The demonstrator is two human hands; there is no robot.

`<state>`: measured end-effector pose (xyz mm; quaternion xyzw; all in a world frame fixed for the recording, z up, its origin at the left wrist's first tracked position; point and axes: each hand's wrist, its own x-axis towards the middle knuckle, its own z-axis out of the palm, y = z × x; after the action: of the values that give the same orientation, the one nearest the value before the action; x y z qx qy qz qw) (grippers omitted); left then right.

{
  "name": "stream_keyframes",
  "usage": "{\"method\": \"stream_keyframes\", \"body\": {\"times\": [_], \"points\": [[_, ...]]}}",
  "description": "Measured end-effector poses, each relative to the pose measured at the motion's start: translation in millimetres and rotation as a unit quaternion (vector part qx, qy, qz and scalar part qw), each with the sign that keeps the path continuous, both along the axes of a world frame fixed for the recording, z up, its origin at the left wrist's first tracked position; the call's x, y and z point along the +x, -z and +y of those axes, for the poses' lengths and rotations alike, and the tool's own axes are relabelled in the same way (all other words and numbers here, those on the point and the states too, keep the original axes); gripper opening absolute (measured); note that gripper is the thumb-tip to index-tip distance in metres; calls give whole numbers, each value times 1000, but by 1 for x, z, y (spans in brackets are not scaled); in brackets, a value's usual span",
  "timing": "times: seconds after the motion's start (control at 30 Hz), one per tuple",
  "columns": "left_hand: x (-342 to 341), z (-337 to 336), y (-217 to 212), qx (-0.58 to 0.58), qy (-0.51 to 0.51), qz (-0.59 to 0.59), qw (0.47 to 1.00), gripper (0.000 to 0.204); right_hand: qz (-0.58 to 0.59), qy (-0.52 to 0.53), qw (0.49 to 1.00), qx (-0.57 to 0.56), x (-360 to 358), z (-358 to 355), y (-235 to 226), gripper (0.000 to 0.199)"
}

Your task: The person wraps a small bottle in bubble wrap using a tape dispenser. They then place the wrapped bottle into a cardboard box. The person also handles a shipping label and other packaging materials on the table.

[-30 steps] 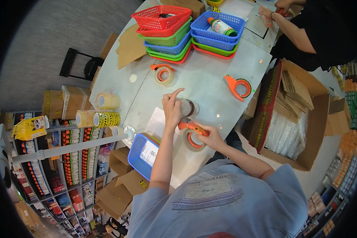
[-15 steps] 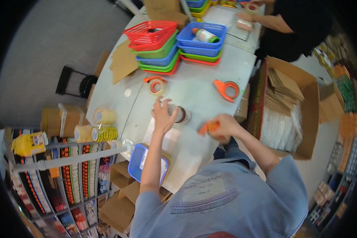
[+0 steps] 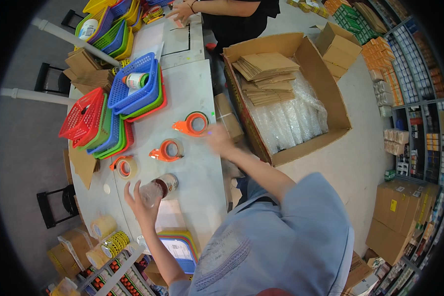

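Observation:
My left hand [image 3: 139, 203] rests on a small jar [image 3: 159, 187] lying on its side on the white table [image 3: 192, 89]; the jar has a dark lid end and clear wrap around it. My right hand [image 3: 219, 140] is blurred and holds nothing, at the table's right edge, just right of two orange tape dispensers [image 3: 194, 123] [image 3: 167, 149]. A third orange dispenser [image 3: 125, 166] lies left of the jar. A white sheet [image 3: 170, 216] lies under my left forearm.
Stacks of coloured baskets [image 3: 133, 93] [image 3: 91, 123] fill the table's left. A big open carton [image 3: 286, 89] with flat cardboard and bubble wrap stands on the right. Another person's hands [image 3: 182, 10] work at the far end. Tape rolls [image 3: 108, 237] and a blue tray [image 3: 180, 249] lie near me.
My right hand has let go of the orange tape dispenser, which now lies on the table, and has moved to the right. My left hand stays on the jar.

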<state>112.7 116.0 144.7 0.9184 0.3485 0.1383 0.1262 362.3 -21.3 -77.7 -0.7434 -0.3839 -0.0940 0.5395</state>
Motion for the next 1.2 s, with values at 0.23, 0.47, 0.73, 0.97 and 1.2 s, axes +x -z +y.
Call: {"method": "stream_keyframes", "body": {"times": [0.23,0.47,0.73,0.97,1.2], "points": [[-10,-41,57,44,-16,-160,986,34,457,321,750,-355,91,-224,207,43],[-8,-56,45,146,-5,-268,952,18,399,210,803,-389,96,-214,158,63],[116,-133,89,-641,103,-184,738,13,392,216,830,-334,166,-283,-96,46],[214,-231,159,-926,-161,42,340,89,428,95,818,-372,117,-340,-142,54],[189,-289,253,-863,-27,-48,501,86,496,-244,773,-312,-14,-282,-88,63]]}}
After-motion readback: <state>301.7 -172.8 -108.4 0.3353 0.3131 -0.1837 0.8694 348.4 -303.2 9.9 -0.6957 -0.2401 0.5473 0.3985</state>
